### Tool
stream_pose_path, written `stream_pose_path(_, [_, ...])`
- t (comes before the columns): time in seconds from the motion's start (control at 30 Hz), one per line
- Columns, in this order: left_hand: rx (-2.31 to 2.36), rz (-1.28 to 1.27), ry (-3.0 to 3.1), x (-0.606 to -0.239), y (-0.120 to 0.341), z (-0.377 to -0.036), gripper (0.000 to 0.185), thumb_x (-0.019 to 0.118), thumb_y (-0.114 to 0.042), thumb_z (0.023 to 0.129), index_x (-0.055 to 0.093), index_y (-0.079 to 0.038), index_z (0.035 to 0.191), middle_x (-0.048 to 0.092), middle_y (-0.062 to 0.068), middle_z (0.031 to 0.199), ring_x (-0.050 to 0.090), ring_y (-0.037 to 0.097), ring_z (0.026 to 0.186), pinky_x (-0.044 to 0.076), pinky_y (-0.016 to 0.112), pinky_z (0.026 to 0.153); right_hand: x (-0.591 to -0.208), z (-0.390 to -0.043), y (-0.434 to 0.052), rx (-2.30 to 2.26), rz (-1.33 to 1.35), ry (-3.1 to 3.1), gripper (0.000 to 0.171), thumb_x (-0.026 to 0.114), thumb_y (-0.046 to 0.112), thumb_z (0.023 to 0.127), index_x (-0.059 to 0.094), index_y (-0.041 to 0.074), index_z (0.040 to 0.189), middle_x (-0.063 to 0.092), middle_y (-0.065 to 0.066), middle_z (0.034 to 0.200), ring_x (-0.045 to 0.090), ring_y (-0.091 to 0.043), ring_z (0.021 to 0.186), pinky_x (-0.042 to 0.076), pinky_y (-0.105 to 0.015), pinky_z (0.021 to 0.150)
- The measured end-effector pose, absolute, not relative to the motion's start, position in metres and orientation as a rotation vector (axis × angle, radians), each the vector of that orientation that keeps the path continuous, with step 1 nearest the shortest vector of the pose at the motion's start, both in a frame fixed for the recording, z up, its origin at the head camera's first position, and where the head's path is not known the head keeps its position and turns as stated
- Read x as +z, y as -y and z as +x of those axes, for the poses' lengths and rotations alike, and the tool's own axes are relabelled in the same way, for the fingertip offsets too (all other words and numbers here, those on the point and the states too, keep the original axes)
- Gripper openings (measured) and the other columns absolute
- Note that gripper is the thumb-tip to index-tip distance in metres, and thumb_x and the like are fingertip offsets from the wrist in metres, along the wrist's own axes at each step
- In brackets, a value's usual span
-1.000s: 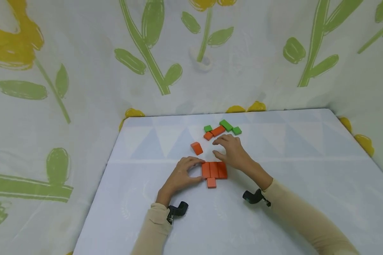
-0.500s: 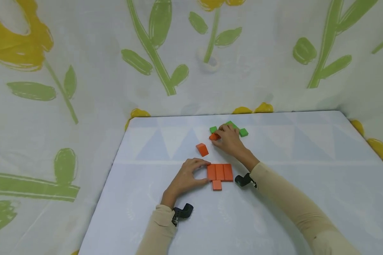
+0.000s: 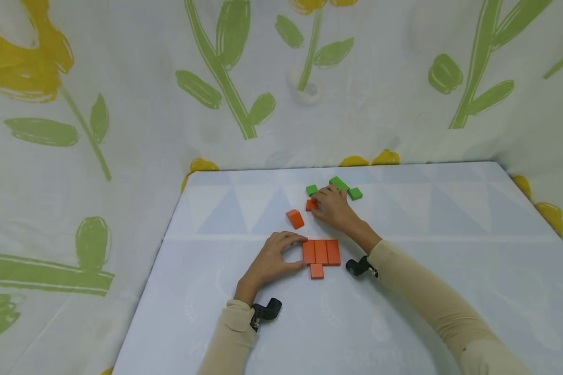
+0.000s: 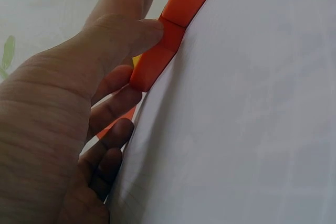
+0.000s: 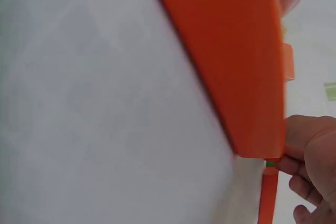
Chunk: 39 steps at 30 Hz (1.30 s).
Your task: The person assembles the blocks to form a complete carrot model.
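Three orange rectangular blocks (image 3: 321,252) lie side by side on the table, with a small orange block (image 3: 316,271) against their near side. My left hand (image 3: 271,259) holds the leftmost of the three at its ends, index finger at the far corner and thumb at the near corner; the left wrist view shows the thumb (image 4: 149,32) on the orange surface. Farther back, my right hand (image 3: 334,208) pinches an orange block (image 3: 311,205) between thumb and index finger, covering part of it. A loose orange block (image 3: 295,219) lies tilted between the two hands.
Behind the right hand lie a small green block (image 3: 311,190), a longer green block (image 3: 339,183) and another small green block (image 3: 355,194). The table's far edge (image 3: 403,165) meets a flower-printed cloth (image 3: 366,114). Dark cameras sit at both wrists.
My right hand has reached away from the row to the far blocks and taken hold of an orange one, shifting it slightly nearer. My left hand stays at the row.
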<state>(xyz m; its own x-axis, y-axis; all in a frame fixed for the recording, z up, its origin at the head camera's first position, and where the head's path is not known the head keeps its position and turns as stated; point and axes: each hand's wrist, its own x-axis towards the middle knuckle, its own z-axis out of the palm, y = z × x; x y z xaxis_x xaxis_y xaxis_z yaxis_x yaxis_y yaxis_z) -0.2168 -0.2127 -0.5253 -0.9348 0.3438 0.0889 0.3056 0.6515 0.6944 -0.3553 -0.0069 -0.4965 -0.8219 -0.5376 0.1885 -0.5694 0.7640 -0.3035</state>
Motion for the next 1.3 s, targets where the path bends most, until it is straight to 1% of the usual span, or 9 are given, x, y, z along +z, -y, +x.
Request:
stream_pose_path(0.13, [1.175,0.55,-2.796,-0.525,0.212,-0.215,0.052,0.077,-0.039,0.085,0.061,-0.032,0.135,0.055,-0.012,0.134,0.043,0.014,0.125,0.041,0.045,0.104,-0.49,-0.349,0.002,0.592,0.923,2.833,0.027,0.078,0.021,0.088,0.07,0.008,0.11,0.066,-0.01,0.118,0.046,-0.029,0.118,0.034,-0.048,0.091])
stream_pose_path(0.3, [1.189,0.556,-2.813,-0.522,0.214,-0.216,0.051,0.077,-0.036,0.085,0.062,-0.031,0.133,0.055,-0.013,0.132,0.043,0.014,0.123,0.041,0.044,0.103,-0.476,-0.337,-0.009,0.719,0.986,2.714,0.027,0.08,0.019,0.086,0.07,0.008,0.108,0.068,-0.006,0.109,0.048,-0.028,0.113,0.035,-0.05,0.091])
stream_pose_path(0.4, [1.183,0.563,-2.816,-0.521,0.216,-0.217,0.05,0.077,-0.037,0.085,0.062,-0.031,0.133,0.055,-0.014,0.132,0.043,0.014,0.123,0.041,0.043,0.103,-0.469,-0.327,-0.018,0.752,1.012,2.679,0.029,0.081,0.018,0.085,0.07,0.008,0.11,0.068,-0.004,0.108,0.048,-0.026,0.111,0.034,-0.051,0.091])
stream_pose_path(0.5, [1.172,0.561,-2.812,-0.521,0.217,-0.218,0.051,0.077,-0.038,0.085,0.062,-0.032,0.134,0.055,-0.014,0.132,0.043,0.013,0.123,0.041,0.043,0.103,-0.463,-0.314,-0.027,0.778,1.03,2.68,0.029,0.081,0.016,0.085,0.07,0.011,0.11,0.067,-0.004,0.111,0.047,-0.025,0.113,0.032,-0.05,0.092])
stream_pose_path(0.67, [1.181,0.573,-2.821,-0.524,0.218,-0.218,0.051,0.076,-0.038,0.085,0.062,-0.031,0.134,0.055,-0.013,0.133,0.044,0.014,0.123,0.041,0.044,0.103,-0.458,-0.289,-0.039,0.803,1.068,2.658,0.026,0.082,0.015,0.083,0.07,0.012,0.107,0.066,-0.003,0.112,0.047,-0.024,0.113,0.032,-0.047,0.087])
stream_pose_path(1.0, [1.174,0.573,-2.818,-0.527,0.216,-0.218,0.052,0.076,-0.039,0.086,0.061,-0.031,0.134,0.054,-0.013,0.134,0.042,0.015,0.126,0.039,0.045,0.105,-0.466,-0.243,-0.058,0.758,1.176,2.633,0.029,0.083,0.016,0.082,0.071,0.015,0.109,0.066,0.001,0.111,0.049,-0.021,0.112,0.034,-0.045,0.088])
stream_pose_path(1.17, [1.171,0.579,-2.82,-0.526,0.214,-0.218,0.053,0.076,-0.04,0.086,0.061,-0.03,0.135,0.054,-0.013,0.134,0.043,0.015,0.124,0.039,0.045,0.105,-0.476,-0.228,-0.066,0.745,1.242,2.58,0.03,0.085,0.016,0.079,0.072,0.016,0.107,0.065,0.004,0.106,0.049,-0.018,0.109,0.035,-0.043,0.086])
stream_pose_path(1.3, [1.169,0.572,-2.817,-0.525,0.212,-0.217,0.053,0.077,-0.04,0.086,0.06,-0.03,0.136,0.054,-0.013,0.134,0.043,0.014,0.125,0.039,0.045,0.106,-0.484,-0.22,-0.07,0.75,1.284,2.538,0.031,0.086,0.014,0.077,0.073,0.016,0.105,0.065,0.006,0.105,0.05,-0.017,0.107,0.036,-0.042,0.085])
